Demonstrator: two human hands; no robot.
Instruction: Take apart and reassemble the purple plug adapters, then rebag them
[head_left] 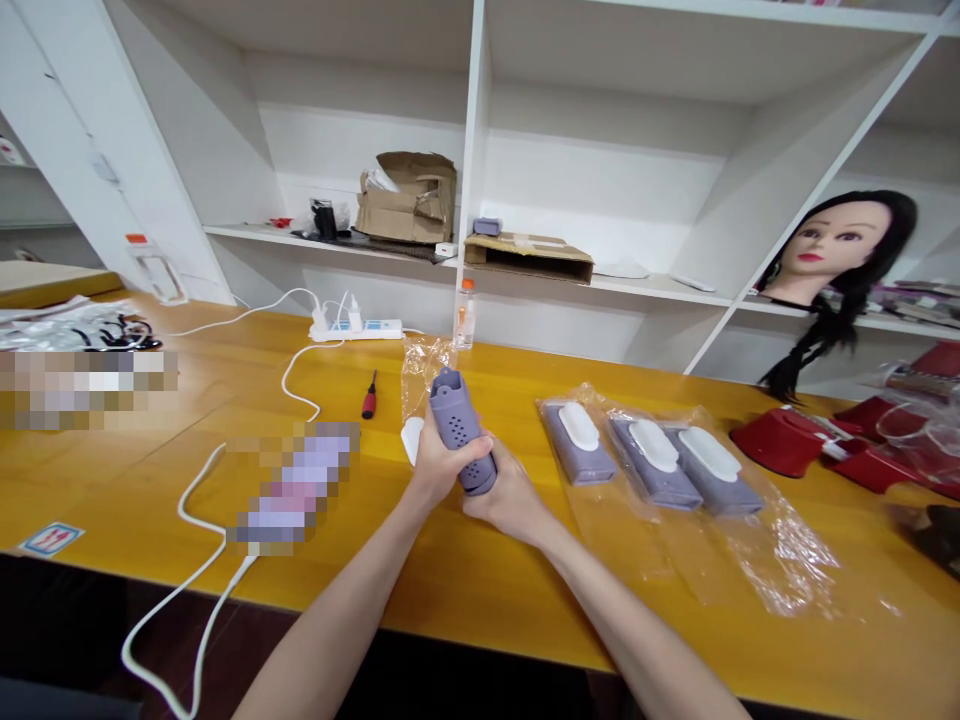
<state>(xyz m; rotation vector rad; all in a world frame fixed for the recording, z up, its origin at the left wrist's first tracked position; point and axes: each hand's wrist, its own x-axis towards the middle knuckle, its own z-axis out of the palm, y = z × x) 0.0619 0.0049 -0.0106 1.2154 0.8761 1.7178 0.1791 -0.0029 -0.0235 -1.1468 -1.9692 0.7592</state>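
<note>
Both my hands grip a purple-grey plastic holder (454, 412) with round holes in its front and a small hanging tab at its top, tilted above the table. My left hand (436, 458) wraps its left side, thumb across the front. My right hand (510, 492) closes around its lower right end. Beside my left hand, a white oval piece (410, 440) lies partly hidden, near a clear plastic bag (420, 370). To the right lie three more purple-grey holders in clear bags, each with a white oval piece on top; the nearest is a bagged holder (581, 462).
A red-handled screwdriver (369, 400) and a blurred-out phone (300, 485) on a white cable lie left. Behind stand a power strip (375, 330) and a small orange-capped bottle (466, 315). Red containers (780, 442) sit right, below a mannequin head (836, 245) on the shelf.
</note>
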